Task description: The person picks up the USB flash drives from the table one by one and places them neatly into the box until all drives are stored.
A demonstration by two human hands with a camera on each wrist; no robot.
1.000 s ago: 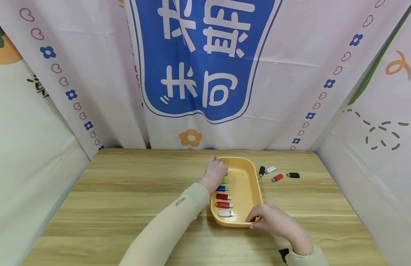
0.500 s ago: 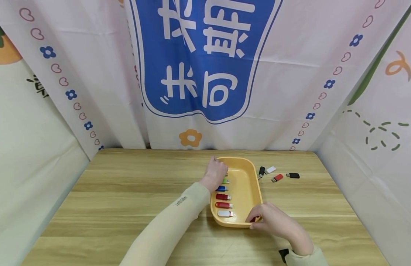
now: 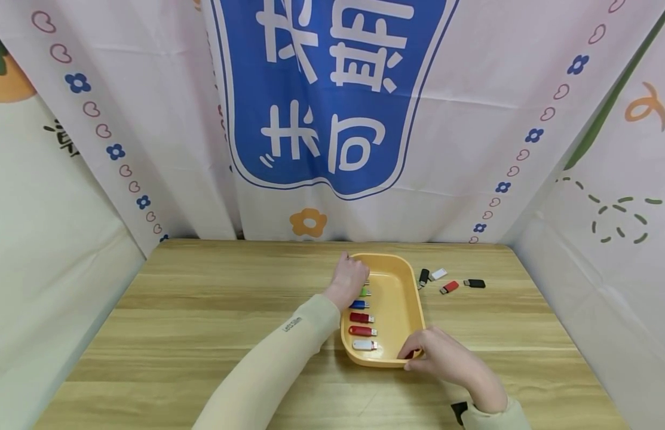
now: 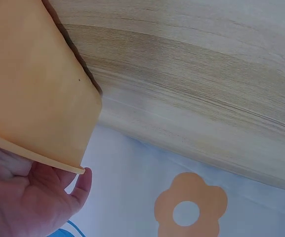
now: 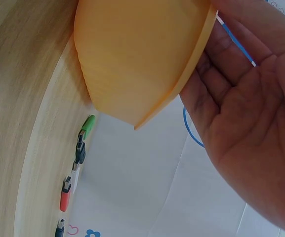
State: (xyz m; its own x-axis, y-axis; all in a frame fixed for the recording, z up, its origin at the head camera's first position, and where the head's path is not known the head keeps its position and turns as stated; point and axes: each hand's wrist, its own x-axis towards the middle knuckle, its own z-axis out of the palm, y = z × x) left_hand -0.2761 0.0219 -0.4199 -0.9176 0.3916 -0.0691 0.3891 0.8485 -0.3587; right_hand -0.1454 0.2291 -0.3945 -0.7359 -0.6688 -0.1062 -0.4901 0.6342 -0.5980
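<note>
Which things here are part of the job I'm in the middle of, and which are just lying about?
Part of the job:
- yellow tray, gripped at its rim by the left hand and right hand
- row of USB sticks inside it

Lying about:
- loose USB sticks on the table, touched by neither hand; possibly related, being similar

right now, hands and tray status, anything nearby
Left fingers grip tray, far-left corner; right fingers, near-right. USB sticks lined inside, left. Loose sticks outside, right.
</note>
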